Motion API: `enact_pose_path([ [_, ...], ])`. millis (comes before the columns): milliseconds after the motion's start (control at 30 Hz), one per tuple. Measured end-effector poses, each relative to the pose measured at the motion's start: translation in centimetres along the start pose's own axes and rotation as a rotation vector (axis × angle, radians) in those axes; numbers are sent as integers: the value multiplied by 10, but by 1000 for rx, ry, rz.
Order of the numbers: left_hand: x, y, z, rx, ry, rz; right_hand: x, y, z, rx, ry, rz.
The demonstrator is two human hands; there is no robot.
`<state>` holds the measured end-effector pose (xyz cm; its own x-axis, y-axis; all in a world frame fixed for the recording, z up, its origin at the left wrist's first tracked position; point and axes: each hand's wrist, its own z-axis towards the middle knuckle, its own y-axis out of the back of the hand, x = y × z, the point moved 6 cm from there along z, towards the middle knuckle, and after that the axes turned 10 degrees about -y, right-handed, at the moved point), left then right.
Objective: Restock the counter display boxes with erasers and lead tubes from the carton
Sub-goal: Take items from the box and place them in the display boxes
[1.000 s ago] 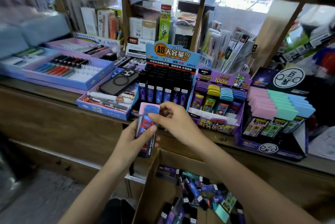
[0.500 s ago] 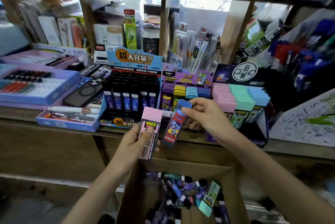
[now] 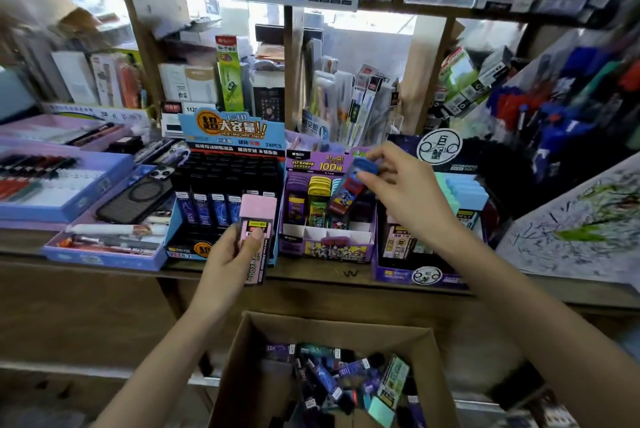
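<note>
Tube (image 3: 349,189) in right hand (image 3: 407,193), perhaps above box (image 3: 325,250) edge

1. Daylight enters behind the wooden shelf frame (image 3: 292,56); the panes there are blown out white.
2. The brown wooden counter (image 3: 311,278) front and the space below sit in dim shade.
3. Heavy smear at left and right margins; goods there unreadable.
4. Upper shelf rails bow from wide-angle distortion.
5. Print on the blue cardboard display header (image 3: 230,129) is sharp, legible.
</note>
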<state>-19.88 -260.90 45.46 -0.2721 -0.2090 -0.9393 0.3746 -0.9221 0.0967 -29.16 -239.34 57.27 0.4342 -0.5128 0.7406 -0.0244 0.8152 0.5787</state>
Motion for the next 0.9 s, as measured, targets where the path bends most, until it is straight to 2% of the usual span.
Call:
enact_pose_path([
  [133, -2, -3, 8, 40, -25, 46, 9, 1, 23, 75, 64, -352],
  [233, -1, -10, 9, 63, -31, 55, -1, 0, 27, 117, 56, -485],
  [433, 5, -23, 12, 109, -33, 81, -27, 10, 33, -8, -4, -396],
  [600, 10, -21, 15, 90, -33, 102, -34, -3, 41, -7, -15, -406],
  [767, 12, -19, 16, 84, -12, 106, -29, -4, 52, 68, -3, -394],
  [900, 14, -17, 15, 64, 1, 94, -29, -3, 53, 22, 35, -448],
])
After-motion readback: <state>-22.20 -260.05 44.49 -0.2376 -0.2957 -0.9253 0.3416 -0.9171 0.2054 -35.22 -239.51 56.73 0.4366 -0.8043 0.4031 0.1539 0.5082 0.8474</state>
